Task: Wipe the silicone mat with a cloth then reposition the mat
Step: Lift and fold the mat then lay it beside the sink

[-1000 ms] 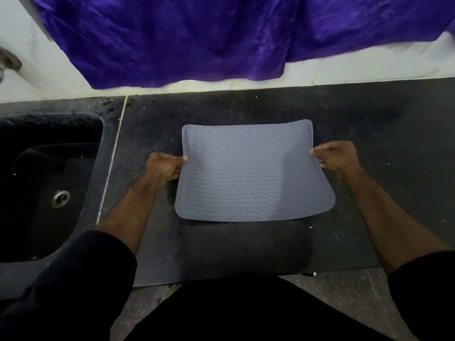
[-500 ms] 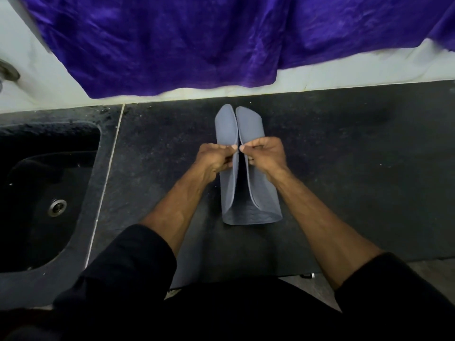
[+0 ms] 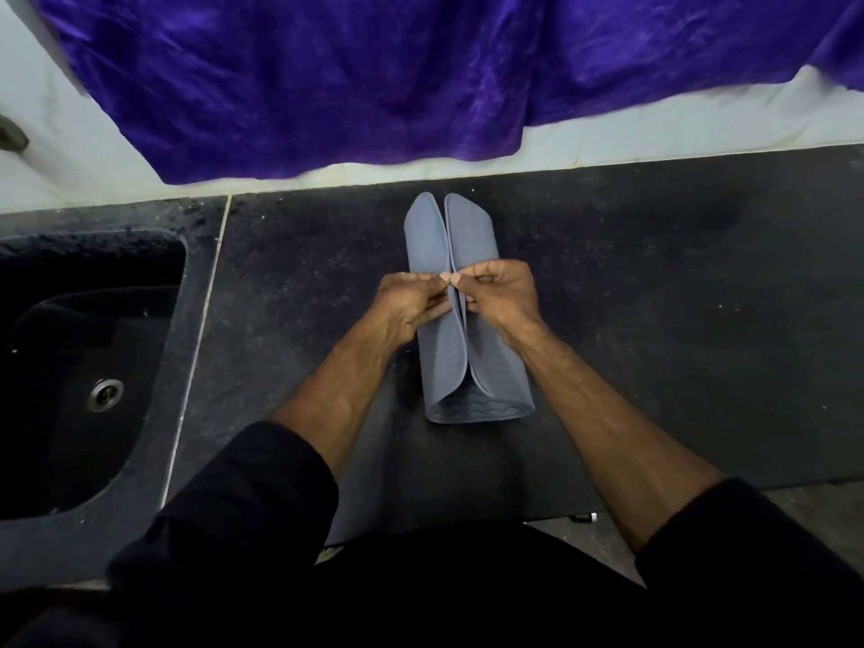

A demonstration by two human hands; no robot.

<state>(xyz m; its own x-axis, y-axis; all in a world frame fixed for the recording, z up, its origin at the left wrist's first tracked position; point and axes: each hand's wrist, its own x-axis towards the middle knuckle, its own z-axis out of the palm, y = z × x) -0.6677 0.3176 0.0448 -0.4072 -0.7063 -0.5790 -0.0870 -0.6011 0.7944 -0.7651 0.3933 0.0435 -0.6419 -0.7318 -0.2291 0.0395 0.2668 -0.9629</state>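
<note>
The grey mat (image 3: pixel 472 320) lies near the middle of the black counter (image 3: pixel 678 297), folded inward so its two long sides meet along a seam running from twelve to six o'clock. Its far end stops just short of the counter's back edge, where a pale wall strip runs under a purple cloth (image 3: pixel 374 77) hanging down from twelve o'clock. The near end of the mat gapes open toward six, showing the wavy ribbing inside.

From the mat toward three o'clock the counter stretches wide and dark, with only pale specks on it. Toward nine o'clock there is a narrower band of counter, then a thin light joint line, then the sink (image 3: pixel 89 367) with its metal drain. At six o'clock the counter's front edge sits close to the person's dark clothing.

The left hand (image 3: pixel 411 304) pinches the left flap's edge at the seam, fingers curled, and the right hand (image 3: pixel 502 297) pinches the right flap's edge the same way. Thumbs and fingertips nearly touch each other over the seam. The grip sits a little beyond the mat's midpoint, so more of the mat lies toward six than toward twelve.
</note>
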